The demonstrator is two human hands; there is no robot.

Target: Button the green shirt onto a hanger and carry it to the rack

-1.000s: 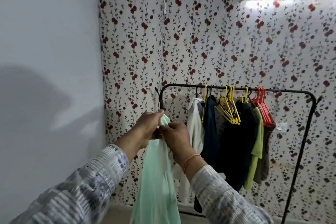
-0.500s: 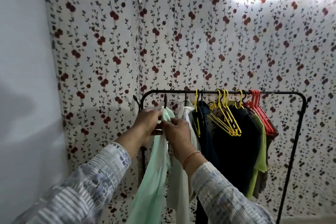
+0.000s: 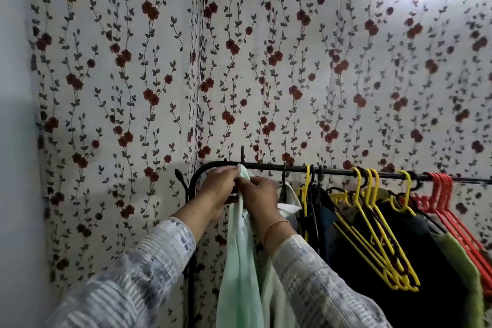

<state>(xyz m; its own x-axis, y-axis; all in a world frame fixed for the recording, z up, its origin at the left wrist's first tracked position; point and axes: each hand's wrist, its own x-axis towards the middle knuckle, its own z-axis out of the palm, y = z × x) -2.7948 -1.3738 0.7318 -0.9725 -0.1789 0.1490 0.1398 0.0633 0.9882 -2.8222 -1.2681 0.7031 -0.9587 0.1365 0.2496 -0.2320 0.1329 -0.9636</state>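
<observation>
The pale green shirt (image 3: 239, 269) hangs down from between my two hands at the left end of the black rack (image 3: 335, 170). My left hand (image 3: 219, 186) grips the shirt's top from the left, level with the rack's bar. My right hand (image 3: 259, 196) pinches the same top from the right. A black hook (image 3: 242, 153) sticks up just above my hands, over the bar; the rest of the hanger is hidden by my hands and the cloth.
Right of the shirt hang a white garment (image 3: 288, 202), dark clothes (image 3: 399, 274) and a lime one (image 3: 458, 269). Several empty yellow hangers (image 3: 372, 224) and red hangers (image 3: 450, 210) crowd the bar. Flowered wallpaper (image 3: 292, 61) stands close behind; a plain wall (image 3: 16, 141) is at left.
My hands have carried the shirt up and closer to the rack's left end, with the hook now above the bar. The view has moved nearer to the rack.
</observation>
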